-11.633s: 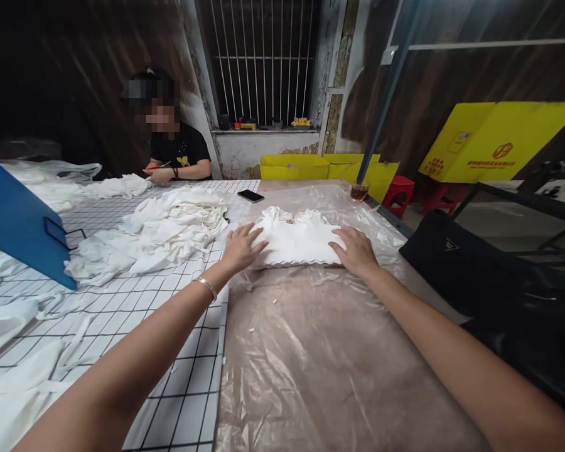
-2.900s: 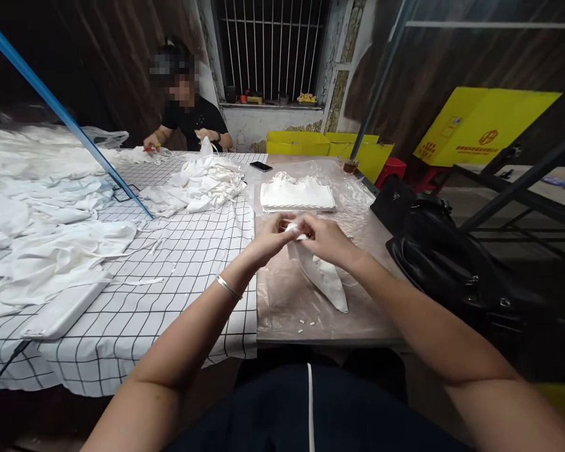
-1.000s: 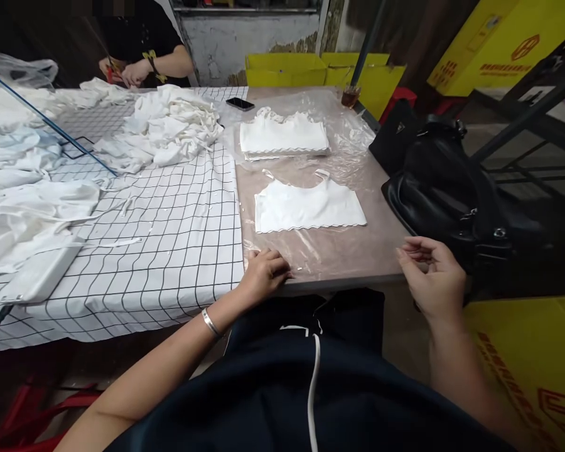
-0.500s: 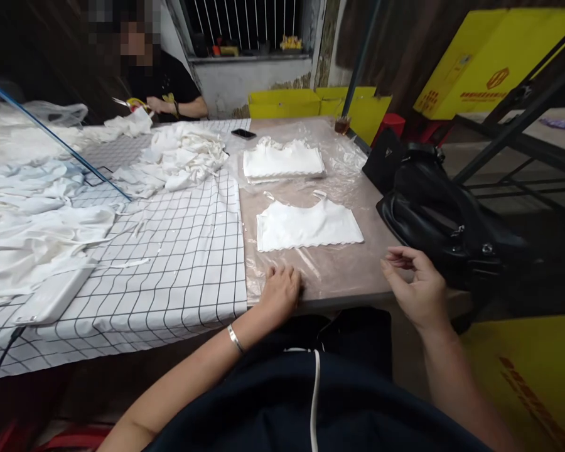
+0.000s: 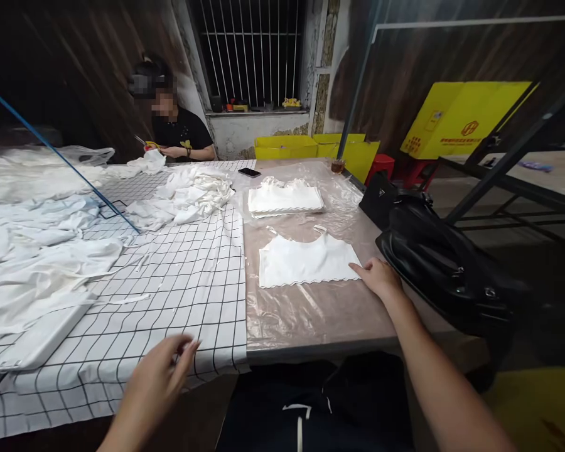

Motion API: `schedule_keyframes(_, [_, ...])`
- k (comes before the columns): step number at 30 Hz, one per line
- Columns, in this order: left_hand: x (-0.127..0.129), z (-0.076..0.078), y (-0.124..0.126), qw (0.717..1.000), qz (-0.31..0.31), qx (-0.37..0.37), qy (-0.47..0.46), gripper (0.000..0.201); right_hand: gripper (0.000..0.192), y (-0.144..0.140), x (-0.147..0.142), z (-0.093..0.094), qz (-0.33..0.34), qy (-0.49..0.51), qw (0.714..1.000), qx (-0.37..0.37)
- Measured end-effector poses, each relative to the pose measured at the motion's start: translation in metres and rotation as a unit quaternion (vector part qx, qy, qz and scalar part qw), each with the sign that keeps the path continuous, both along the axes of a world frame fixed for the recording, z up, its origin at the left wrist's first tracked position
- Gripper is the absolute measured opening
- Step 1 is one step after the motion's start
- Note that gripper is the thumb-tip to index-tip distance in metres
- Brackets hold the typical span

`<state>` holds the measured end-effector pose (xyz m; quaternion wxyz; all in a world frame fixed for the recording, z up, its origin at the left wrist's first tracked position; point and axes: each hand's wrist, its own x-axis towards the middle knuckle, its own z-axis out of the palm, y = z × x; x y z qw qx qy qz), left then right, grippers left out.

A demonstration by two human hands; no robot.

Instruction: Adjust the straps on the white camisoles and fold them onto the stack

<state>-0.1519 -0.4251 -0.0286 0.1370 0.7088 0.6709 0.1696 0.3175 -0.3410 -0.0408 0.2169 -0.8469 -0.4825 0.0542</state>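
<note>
A white camisole top [image 5: 308, 258] with thin straps and a wavy hem lies flat on the plastic-covered part of the table. My right hand [image 5: 381, 277] is at its right side edge, with an extended fingertip touching the fabric; the other fingers are partly hidden. My left hand [image 5: 157, 373] hovers over the near edge of the checked cloth [image 5: 188, 289]. Its fingers are loosely curled towards the thumb, and nothing shows in them. Behind the single top, a stack of similar white tops [image 5: 285, 198] rests on clear plastic [image 5: 341, 188].
Crumpled white garments [image 5: 188, 191] cover much of the left side. A blue rod [image 5: 70, 166] slants over them. A black bag [image 5: 433, 251] sits along the right edge. A phone [image 5: 249, 172] and a glass [image 5: 338, 166] are farther back. A co-worker [image 5: 183, 135] sits across the table.
My right hand has moved forward and left onto the top's edge. My left hand has left the plastic and moved left over the checked cloth. The view has tilted up.
</note>
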Motion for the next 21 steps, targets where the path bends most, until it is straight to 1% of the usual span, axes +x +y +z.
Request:
schedule_keyframes(1, [0.027, 0.006, 0.023, 1.000, -0.010, -0.022, 0.000, 0.042, 0.032, 0.006, -0.002, 0.005, -0.002, 0.003, 1.000, -0.028])
schedule_keyframes(2, [0.054, 0.010, 0.047, 1.000, -0.010, -0.025, 0.014, 0.041, 0.032, 0.011, -0.004, 0.009, -0.003, 0.018, 0.999, -0.047])
schedule_keyframes(4, [0.106, 0.015, 0.093, 0.997, -0.018, -0.034, 0.073, 0.038, 0.031, 0.018, -0.008, 0.016, -0.002, 0.068, 0.996, -0.055])
schedule_keyframes(5, [0.128, 0.015, 0.112, 0.995, -0.014, -0.028, 0.093, 0.036, 0.030, 0.020, -0.010, 0.018, -0.002, 0.094, 0.994, -0.048])
schedule_keyframes(7, [0.157, 0.013, 0.140, 0.995, -0.025, -0.048, 0.089, 0.031, 0.027, 0.021, -0.013, 0.021, -0.002, 0.135, 0.990, -0.030])
schedule_keyframes(8, [0.163, 0.012, 0.148, 0.995, -0.030, -0.060, 0.079, 0.027, 0.025, 0.021, -0.015, 0.022, 0.001, 0.150, 0.988, -0.023])
schedule_keyframes(9, [0.165, 0.011, 0.152, 0.994, -0.036, -0.073, 0.068, 0.024, 0.024, 0.020, -0.016, 0.023, 0.006, 0.163, 0.986, -0.018])
schedule_keyframes(11, [0.157, 0.010, 0.147, 0.994, -0.042, -0.090, 0.049, 0.019, 0.023, 0.012, -0.017, 0.024, 0.021, 0.190, 0.982, -0.005])
schedule_keyframes(13, [0.140, 0.011, 0.130, 0.994, -0.047, -0.100, 0.008, 0.011, 0.023, -0.003, -0.015, 0.024, 0.046, 0.228, 0.973, 0.011])
schedule_keyframes(15, [0.123, 0.011, 0.106, 0.990, -0.065, -0.120, -0.046, 0.002, 0.023, -0.022, -0.010, 0.021, 0.079, 0.261, 0.962, 0.017])
schedule_keyframes(16, [0.116, 0.011, 0.095, 0.986, -0.079, -0.131, -0.060, 0.004, 0.023, -0.032, -0.008, 0.019, 0.093, 0.263, 0.960, 0.013])
schedule_keyframes(17, [0.112, 0.012, 0.085, 0.984, -0.093, -0.140, -0.061, 0.008, 0.024, -0.041, -0.006, 0.016, 0.102, 0.246, 0.964, 0.005])
schedule_keyframes(19, [0.109, 0.014, 0.078, 0.984, -0.109, -0.137, -0.032, 0.014, 0.025, -0.054, -0.009, 0.012, 0.097, 0.159, 0.982, 0.008])
schedule_keyframes(21, [0.115, 0.018, 0.090, 0.990, -0.095, -0.102, -0.010, 0.019, 0.022, -0.056, -0.021, 0.014, 0.096, 0.064, 0.992, 0.052])
